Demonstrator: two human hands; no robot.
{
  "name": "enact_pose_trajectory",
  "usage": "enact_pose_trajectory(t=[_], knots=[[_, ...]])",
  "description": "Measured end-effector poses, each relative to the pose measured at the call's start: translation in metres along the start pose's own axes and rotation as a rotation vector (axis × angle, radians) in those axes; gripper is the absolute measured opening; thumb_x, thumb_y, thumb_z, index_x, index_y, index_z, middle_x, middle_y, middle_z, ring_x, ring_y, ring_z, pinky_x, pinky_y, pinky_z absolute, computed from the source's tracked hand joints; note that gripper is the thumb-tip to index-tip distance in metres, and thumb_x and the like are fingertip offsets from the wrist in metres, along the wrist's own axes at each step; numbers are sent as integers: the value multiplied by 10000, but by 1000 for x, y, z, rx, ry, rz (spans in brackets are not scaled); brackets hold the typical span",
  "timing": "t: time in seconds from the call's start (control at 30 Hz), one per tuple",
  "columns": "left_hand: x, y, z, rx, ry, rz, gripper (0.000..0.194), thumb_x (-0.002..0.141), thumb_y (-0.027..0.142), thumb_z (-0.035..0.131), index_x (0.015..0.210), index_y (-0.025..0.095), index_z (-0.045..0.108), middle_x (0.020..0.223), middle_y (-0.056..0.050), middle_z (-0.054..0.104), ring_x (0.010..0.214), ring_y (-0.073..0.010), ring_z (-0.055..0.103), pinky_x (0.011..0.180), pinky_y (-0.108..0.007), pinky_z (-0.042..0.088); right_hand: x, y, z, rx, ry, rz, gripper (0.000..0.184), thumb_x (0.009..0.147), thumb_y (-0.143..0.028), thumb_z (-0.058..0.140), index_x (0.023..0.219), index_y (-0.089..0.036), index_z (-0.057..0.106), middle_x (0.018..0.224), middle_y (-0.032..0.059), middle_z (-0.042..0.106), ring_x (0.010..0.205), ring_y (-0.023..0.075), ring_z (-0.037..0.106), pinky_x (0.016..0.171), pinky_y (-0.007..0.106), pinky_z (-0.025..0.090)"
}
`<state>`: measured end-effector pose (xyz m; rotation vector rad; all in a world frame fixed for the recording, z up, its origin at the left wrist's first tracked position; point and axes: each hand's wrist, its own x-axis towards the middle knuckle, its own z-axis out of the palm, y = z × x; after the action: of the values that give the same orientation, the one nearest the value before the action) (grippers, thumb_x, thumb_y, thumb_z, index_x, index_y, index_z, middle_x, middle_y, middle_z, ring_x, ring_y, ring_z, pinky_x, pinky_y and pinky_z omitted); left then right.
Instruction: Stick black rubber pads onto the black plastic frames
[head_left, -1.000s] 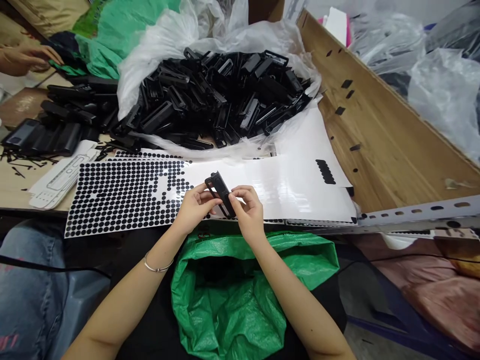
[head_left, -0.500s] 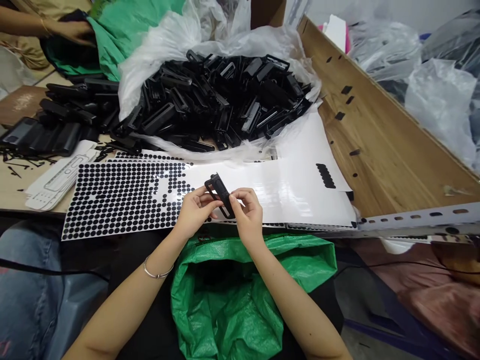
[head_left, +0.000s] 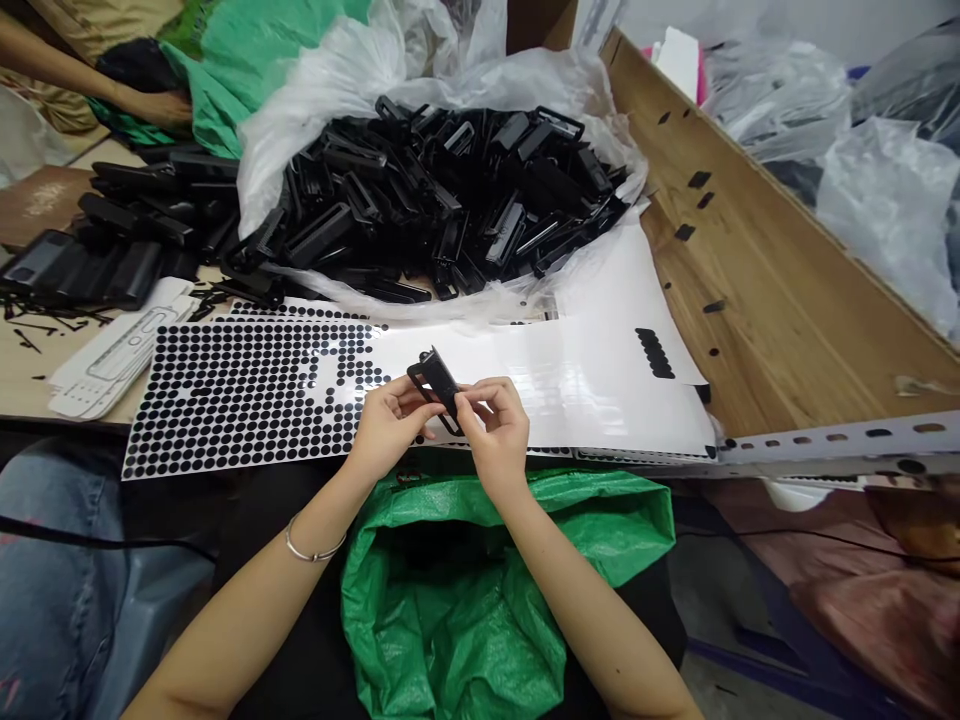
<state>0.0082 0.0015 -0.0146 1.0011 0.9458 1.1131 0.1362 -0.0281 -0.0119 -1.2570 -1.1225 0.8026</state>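
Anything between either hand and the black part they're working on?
Nothing visible. The left hand and right hand both grip the black part directly. The white sheet lies behind it and the green bag below, neither in between.

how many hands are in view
3: the bare left hand and bare right hand, both holding a black slotted plastic part, and another person's hand at upper left by green plastic sheeting; more may be hidden.

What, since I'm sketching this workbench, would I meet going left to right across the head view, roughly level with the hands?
White printed cards, black-dotted sheet, left hand, held black plastic part, right hand, column of black stickers, perforated pale strip.
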Motion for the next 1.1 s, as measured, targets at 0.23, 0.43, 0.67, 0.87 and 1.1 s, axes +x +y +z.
enact_pose_trajectory(t=[0.23,0.43,0.67,0.87,1.1], knots=[[-4,0,5,-27,9,17,296,592,293,820,828,153,710,738,-46,736,627,-175,675,421,-212,543,-6,0,1,40,24,-41,90,837,-238,607,770,-223,549,891,16,495,938,180,601,815,340,535],[-3,-1,5,-35,-9,0,295,617,305,807,854,156,713,765,-48,736,632,-173,671,411,-212,546,-8,-1,-1,-87,-19,-79,78,907,-277,504,859,-230,544,964,59,513,940,193,538,791,336,519],[2,-1,1,-61,-5,-20,316,609,294,796,884,159,722,830,-73,748,707,-207,689,349,-182,491,-2,-2,-10,-10,-86,-4,177,954,-375,416,862,-240,484,963,50,509,963,193,563,871,363,492],[0,1,3,-71,-13,-32,298,598,267,799,867,160,729,814,-61,746,701,-187,678,361,-170,498,-3,-8,-7,-6,-82,-2,131,902,-332,529,828,-227,553,936,42,512,909,179,537,807,318,506],[2,-1,3,-58,-15,-31,323,600,293,805,881,158,720,825,-65,743,698,-189,675,368,-180,501,-2,-6,-6,-9,-59,9,125,889,-322,552,818,-222,571,928,38,520,901,174,537,791,305,502]])
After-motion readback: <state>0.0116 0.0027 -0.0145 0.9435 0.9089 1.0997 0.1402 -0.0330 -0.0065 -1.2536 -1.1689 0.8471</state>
